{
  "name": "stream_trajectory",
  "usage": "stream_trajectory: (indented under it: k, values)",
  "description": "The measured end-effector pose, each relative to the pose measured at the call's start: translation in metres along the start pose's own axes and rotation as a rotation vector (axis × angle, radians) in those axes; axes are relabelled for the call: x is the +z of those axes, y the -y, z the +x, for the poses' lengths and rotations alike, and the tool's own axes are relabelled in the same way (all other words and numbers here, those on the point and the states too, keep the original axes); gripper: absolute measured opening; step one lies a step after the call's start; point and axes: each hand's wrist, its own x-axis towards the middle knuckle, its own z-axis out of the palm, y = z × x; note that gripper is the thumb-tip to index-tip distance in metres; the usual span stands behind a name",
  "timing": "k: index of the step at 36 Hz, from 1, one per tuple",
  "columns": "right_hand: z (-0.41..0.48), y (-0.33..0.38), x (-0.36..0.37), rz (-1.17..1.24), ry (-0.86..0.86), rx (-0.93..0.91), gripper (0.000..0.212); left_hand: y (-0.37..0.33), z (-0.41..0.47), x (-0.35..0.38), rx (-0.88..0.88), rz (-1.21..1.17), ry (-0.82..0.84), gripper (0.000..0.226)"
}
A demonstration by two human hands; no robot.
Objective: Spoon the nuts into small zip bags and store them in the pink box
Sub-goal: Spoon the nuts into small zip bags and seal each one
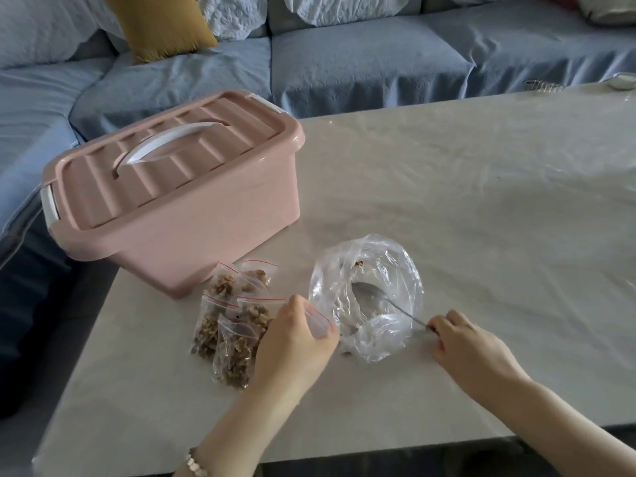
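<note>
The pink box (172,187) with a white handle stands at the table's left, its lid on. Several small zip bags filled with walnuts (229,325) lie in a pile in front of it. To their right sits a big clear plastic bag (375,297), rolled open, with only a few nut crumbs inside. A metal spoon (371,294) lies with its bowl in that bag. My right hand (464,342) pinches the spoon's handle end. My left hand (292,342) grips a small zip bag (318,321) with a red seal line at the big bag's left edge.
The table (481,218) wears a pale wrinkled cover and reaches far to the right. A blue sofa (344,63) with a mustard cushion (161,22) runs behind and to the left. Small objects (547,85) sit at the far right edge.
</note>
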Motion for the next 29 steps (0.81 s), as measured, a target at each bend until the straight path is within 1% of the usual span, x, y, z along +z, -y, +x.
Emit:
stream_trajectory:
  k: [3, 6, 9, 12, 15, 19, 23, 25, 29]
  values:
    - [-0.001, -0.002, -0.009, 0.178, -0.059, -0.001, 0.027, -0.004, 0.010, -0.004, 0.003, -0.129, -0.038, 0.027]
    - [-0.004, -0.001, -0.027, 0.336, -0.129, -0.061, 0.026, -0.014, 0.031, -0.012, 0.015, -0.211, -0.061, 0.027]
    - [-0.007, 0.003, -0.045, 0.431, -0.199, -0.076, 0.023, -0.028, 0.057, -0.017, -0.055, -0.307, 0.045, 0.028]
    - [-0.006, 0.006, -0.056, 0.476, -0.254, -0.057, 0.022, -0.040, 0.079, -0.013, -0.109, -0.410, 0.140, 0.024]
    - [0.000, 0.009, -0.065, 0.476, -0.302, -0.040, 0.021, -0.043, 0.092, -0.009, -0.152, -0.463, 0.180, 0.026]
    - [0.015, 0.014, -0.068, 0.383, -0.314, -0.032, 0.022, -0.042, 0.098, -0.005, -0.197, -0.512, 0.203, 0.030]
    - [0.029, 0.019, -0.063, 0.312, -0.374, -0.048, 0.023, -0.036, 0.099, 0.001, -0.230, -0.501, 0.239, 0.029]
    - [0.034, 0.021, -0.061, 0.288, -0.369, -0.054, 0.025, -0.033, 0.100, 0.005, -0.255, -0.511, 0.225, 0.030]
    - [0.039, 0.026, -0.054, 0.306, -0.334, -0.055, 0.026, -0.034, 0.100, 0.011, -0.308, -0.614, 0.181, 0.031]
